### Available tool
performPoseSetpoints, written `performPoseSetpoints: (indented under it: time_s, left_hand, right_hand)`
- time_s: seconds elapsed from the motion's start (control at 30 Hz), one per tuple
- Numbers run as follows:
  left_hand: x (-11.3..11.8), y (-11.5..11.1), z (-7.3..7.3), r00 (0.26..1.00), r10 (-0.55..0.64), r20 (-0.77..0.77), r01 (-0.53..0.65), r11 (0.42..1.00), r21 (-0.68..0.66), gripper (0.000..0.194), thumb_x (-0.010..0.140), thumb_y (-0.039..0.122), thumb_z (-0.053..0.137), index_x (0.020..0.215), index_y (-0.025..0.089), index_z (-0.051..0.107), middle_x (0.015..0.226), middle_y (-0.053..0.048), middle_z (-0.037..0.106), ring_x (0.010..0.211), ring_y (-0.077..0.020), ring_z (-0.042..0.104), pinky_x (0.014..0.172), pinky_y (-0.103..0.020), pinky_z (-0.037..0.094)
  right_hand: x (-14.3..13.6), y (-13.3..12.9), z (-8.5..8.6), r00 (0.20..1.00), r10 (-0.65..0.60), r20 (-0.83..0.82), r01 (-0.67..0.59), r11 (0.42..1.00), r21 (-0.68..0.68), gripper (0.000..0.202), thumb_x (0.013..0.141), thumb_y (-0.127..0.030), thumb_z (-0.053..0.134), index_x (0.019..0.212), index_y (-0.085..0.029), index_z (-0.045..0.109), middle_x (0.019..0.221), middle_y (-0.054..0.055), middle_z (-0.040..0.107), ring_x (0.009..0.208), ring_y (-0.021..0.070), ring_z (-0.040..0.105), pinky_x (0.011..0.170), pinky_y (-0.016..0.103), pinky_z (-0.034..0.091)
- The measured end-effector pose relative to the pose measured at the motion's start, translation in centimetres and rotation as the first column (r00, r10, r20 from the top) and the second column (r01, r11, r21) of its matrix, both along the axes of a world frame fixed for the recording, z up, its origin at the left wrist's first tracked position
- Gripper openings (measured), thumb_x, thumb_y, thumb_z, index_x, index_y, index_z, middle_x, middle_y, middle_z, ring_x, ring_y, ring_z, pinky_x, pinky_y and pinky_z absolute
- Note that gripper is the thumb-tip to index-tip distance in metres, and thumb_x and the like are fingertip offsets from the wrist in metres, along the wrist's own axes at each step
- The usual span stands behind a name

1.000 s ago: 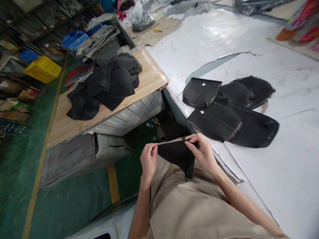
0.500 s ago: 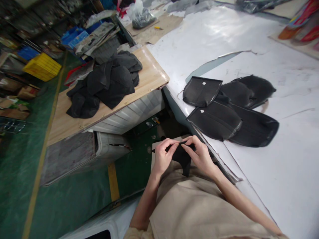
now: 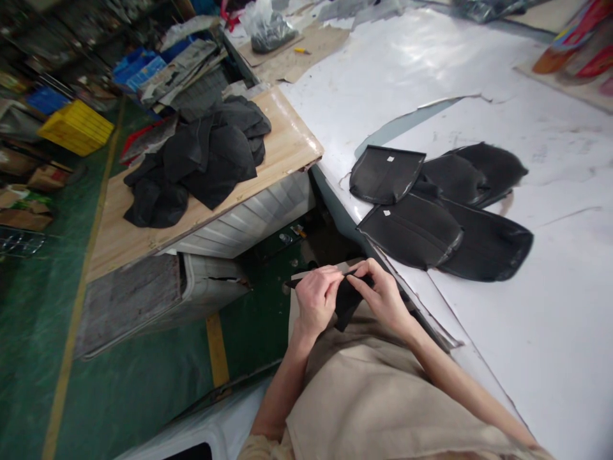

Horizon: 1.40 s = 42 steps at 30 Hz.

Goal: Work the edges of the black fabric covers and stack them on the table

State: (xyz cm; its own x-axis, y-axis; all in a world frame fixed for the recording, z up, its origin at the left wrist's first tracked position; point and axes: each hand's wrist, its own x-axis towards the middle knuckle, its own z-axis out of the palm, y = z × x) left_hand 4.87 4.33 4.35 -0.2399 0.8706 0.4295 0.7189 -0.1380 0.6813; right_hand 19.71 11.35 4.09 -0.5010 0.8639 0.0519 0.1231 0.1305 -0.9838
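Observation:
A piece of black fabric (image 3: 345,303) is held in front of my waist, over the tan garment (image 3: 378,383). My left hand (image 3: 316,297) pinches its upper edge, fingers curled, with a dark end poking out to the left. Close beside it, my right hand (image 3: 380,291) grips the same edge between thumb and fingers. The fingertips of both hands nearly meet, and the fabric between them is partly hidden. Several flat, sewn black pieces (image 3: 412,230) overlap on the white table to the right, two of them with small white labels.
A heap of black fabric (image 3: 201,150) lies on the wooden board (image 3: 287,128) at the left. The white table (image 3: 541,345) runs along my right side. Farther off stand a yellow crate (image 3: 76,128) and a clear plastic bag (image 3: 268,29).
My left hand has turned and closed more over the fabric edge, moving nearer the right fingertips. The fabric's hanging part now looks shorter and more folded. The right hand stays nearly in place.

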Motion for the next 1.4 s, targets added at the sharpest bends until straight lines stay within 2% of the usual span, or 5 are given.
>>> performPoseSetpoints:
  time_s: [0.57,0.77,1.0,1.3,1.4]
  left_hand:
    - [-4.8,-1.8,0.5,0.784,0.387,0.486,-0.382,0.917,-0.116,0.020,0.091,0.032,0.058,0.090,0.013,0.065,0.087,-0.007,0.073,0.077,-0.0168,0.071,0.075,-0.032,0.058]
    - [-2.7,-1.2,0.4,0.875,0.256,0.412,-0.222,0.966,-0.129,0.015,0.088,0.030,0.062,0.085,0.017,0.068,0.089,-0.006,0.074,0.090,-0.0200,0.070,0.088,-0.036,0.055]
    - [-0.5,0.0,-0.3,0.996,0.010,0.088,0.006,0.983,-0.182,0.017,0.092,0.030,0.057,0.101,0.023,0.069,0.106,-0.007,0.072,0.106,-0.0237,0.064,0.095,-0.042,0.049]
    - [1.1,-0.1,0.4,0.985,-0.145,0.096,0.161,0.969,-0.187,0.031,0.096,0.028,0.049,0.123,0.024,0.062,0.122,-0.009,0.067,0.117,-0.0242,0.059,0.103,-0.045,0.046]
    - [1.1,-0.4,1.4,0.943,-0.193,0.271,0.233,0.964,-0.124,0.036,0.096,0.038,0.046,0.125,0.023,0.062,0.131,-0.011,0.062,0.125,-0.0260,0.055,0.108,-0.046,0.043]
  right_hand:
    - [0.0,0.0,-0.3,0.999,-0.024,0.028,0.025,1.000,-0.016,0.015,0.090,-0.031,0.060,0.083,-0.023,0.049,0.097,0.004,0.067,0.086,0.0204,0.061,0.057,0.028,0.040]
    - [-0.1,-0.1,-0.2,0.999,-0.004,0.044,0.002,0.999,0.032,0.013,0.091,-0.031,0.059,0.084,-0.023,0.050,0.097,0.005,0.066,0.088,0.0215,0.062,0.058,0.029,0.043]
    - [0.2,-0.3,-0.2,0.997,0.027,0.076,-0.037,0.990,0.140,0.010,0.092,-0.028,0.057,0.085,-0.024,0.051,0.096,0.004,0.066,0.088,0.0212,0.063,0.072,0.033,0.048]
    - [0.3,-0.2,-0.9,0.993,0.032,0.115,-0.051,0.984,0.172,0.010,0.094,-0.029,0.053,0.086,-0.024,0.050,0.094,0.005,0.066,0.086,0.0213,0.063,0.073,0.035,0.049]
    - [0.5,-0.2,-0.9,0.993,0.018,0.119,-0.041,0.980,0.194,0.009,0.094,-0.028,0.052,0.086,-0.025,0.051,0.091,0.004,0.066,0.083,0.0209,0.063,0.072,0.035,0.049]
